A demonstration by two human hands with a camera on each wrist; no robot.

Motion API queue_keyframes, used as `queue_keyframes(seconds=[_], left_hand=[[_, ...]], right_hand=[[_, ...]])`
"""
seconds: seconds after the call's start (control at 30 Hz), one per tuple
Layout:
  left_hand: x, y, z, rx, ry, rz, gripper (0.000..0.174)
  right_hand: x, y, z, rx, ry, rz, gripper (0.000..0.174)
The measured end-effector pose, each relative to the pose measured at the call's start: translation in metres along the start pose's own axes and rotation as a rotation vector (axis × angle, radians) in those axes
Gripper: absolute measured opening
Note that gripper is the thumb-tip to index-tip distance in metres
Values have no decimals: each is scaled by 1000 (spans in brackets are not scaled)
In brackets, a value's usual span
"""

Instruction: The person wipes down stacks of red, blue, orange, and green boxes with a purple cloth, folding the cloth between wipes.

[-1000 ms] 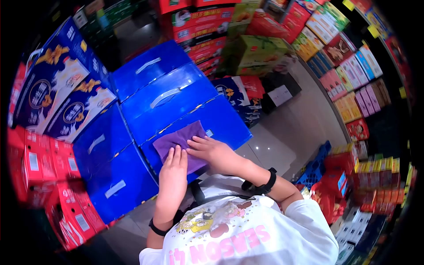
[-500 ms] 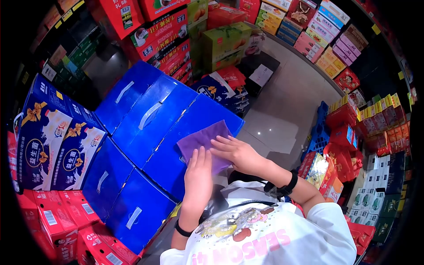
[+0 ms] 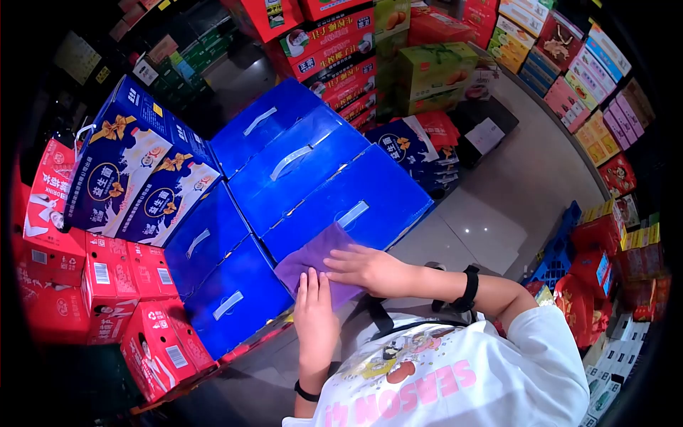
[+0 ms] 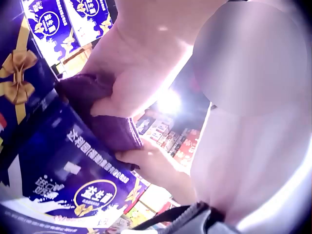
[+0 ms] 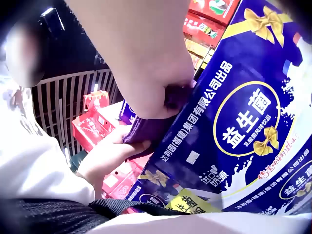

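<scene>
A purple cloth (image 3: pixel 309 260) lies over the near edge of a blue carton (image 3: pixel 384 185) with a clear plastic handle. My left hand (image 3: pixel 316 324) rests on the cloth with straight fingers, its fingertips close to those of my right hand (image 3: pixel 373 272). The right hand lies across the cloth, fingers extended toward the left. In the left wrist view the cloth (image 4: pixel 114 131) drapes over the carton's edge, and the left thumb lies against its hanging side. From the right wrist view, the left hand (image 5: pixel 105 153) has its thumb along the cloth's lower border.
More blue cartons (image 3: pixel 313 153) adjoin this one, with upright printed ones (image 3: pixel 135 171) at the left. Red boxes (image 3: pixel 153 331) are stacked lower left. Behind are red cartons (image 3: pixel 331 43) and a green box (image 3: pixel 434 71). A blue crate (image 3: pixel 558 252) stands right on the tiled floor.
Both hands have slid the cloth off the handle area toward the near left end of the front carton, uncovering its handle. The head view has also shifted.
</scene>
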State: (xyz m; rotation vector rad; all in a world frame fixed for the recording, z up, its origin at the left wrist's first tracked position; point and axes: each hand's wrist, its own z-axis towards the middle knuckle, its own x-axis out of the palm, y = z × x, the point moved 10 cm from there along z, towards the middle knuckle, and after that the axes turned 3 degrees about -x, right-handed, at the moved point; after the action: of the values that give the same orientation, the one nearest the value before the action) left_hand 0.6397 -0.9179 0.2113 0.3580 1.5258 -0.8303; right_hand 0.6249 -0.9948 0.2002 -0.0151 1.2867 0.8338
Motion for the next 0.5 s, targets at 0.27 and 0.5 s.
queue_keyframes(seconds=[0.27, 0.5], left_hand=[[56, -126, 56, 78, -91, 51, 56], [123, -299, 120, 473, 106, -183, 51]], right_hand=[[-63, -72, -119, 175, -97, -103, 52], [-143, -157, -294, 547, -268, 193, 52]])
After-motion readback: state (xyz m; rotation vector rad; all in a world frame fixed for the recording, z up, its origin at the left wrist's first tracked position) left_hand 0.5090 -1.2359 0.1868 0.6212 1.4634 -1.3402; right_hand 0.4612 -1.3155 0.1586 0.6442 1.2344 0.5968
